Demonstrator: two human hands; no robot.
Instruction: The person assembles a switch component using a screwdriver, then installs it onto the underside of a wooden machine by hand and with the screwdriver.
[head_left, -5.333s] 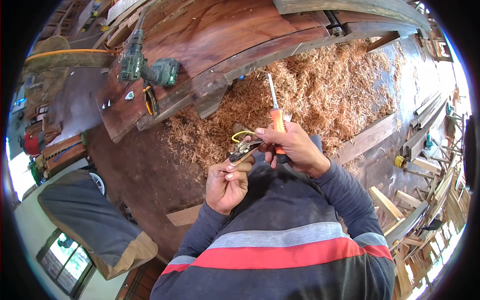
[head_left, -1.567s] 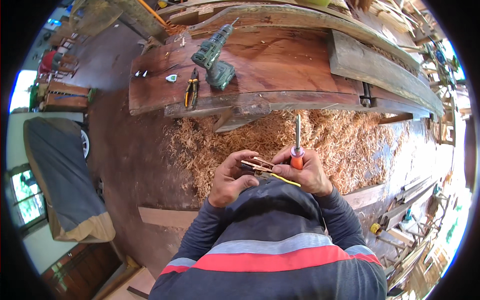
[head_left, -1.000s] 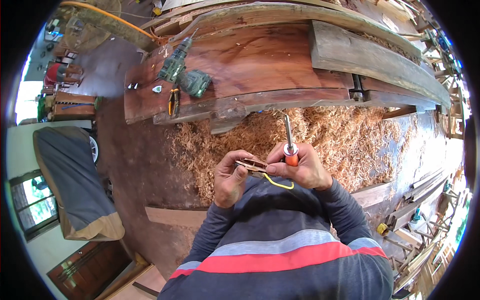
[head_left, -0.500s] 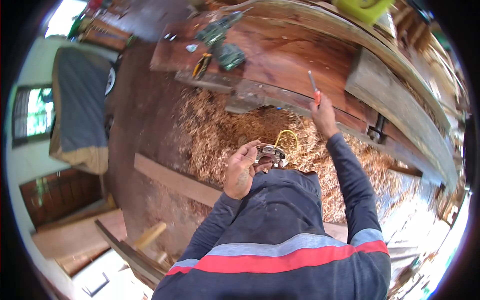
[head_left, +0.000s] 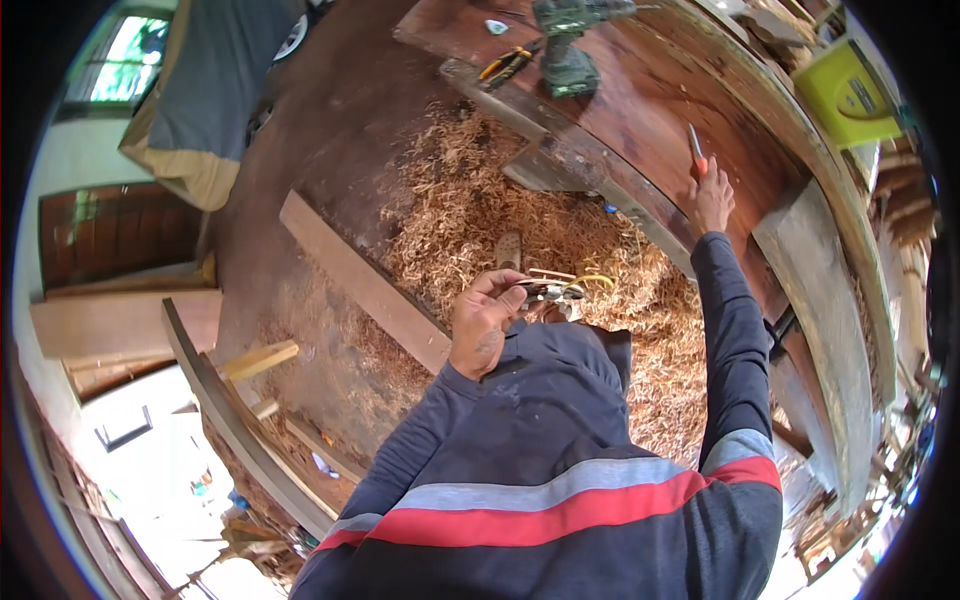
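Note:
My left hand (head_left: 487, 312), in front of my lap, is closed on a small silver-and-dark metal part (head_left: 553, 291). A thin yellow loop (head_left: 597, 281), like a wire or strap, sticks out from its right side. My right hand (head_left: 711, 200) reaches over the reddish wooden bench (head_left: 655, 95). A screwdriver (head_left: 699, 152) with an orange handle and metal shaft points away from it. The handle's rear end is hidden under this hand, whose fingers look loosely stretched around it.
A green cordless drill (head_left: 567, 65) and yellow-black pliers (head_left: 508, 66) lie at the bench's far end. Wood shavings (head_left: 450, 200) cover the floor below. A thick timber (head_left: 820, 270) and a yellow-green container (head_left: 848, 95) stand at right. One plank (head_left: 360, 285) lies left.
My right hand has moved farther out over the bench with the screwdriver, and its fingers have loosened. My left hand keeps the metal part, now tilted flatter. The view has shifted.

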